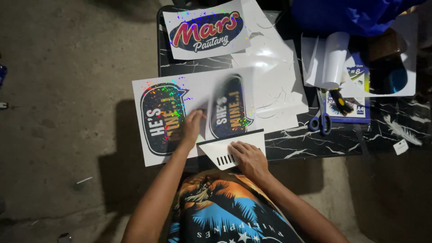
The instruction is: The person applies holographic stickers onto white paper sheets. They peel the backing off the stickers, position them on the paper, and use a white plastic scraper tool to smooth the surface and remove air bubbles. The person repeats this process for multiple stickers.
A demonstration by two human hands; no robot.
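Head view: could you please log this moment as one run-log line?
left hand: pressing sticker sheet | right hand: holding white squeegee | film: lifted, curled | scissors: idle on table

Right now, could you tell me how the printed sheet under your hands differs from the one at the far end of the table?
The near sheet carries two dark speech-bubble designs; the far sheet carries one dark oval with red lettering. The near sheet is larger and overhangs the table edge. The left hand presses the near sheet while the right hand holds a white squeegee; the far sheet lies untouched. Both are white with holographic sparkle.

The lifted clear film [238, 96] at frame centre is blurring the sticker beneath, while the blue cloth [346, 15] is running off the top edge.
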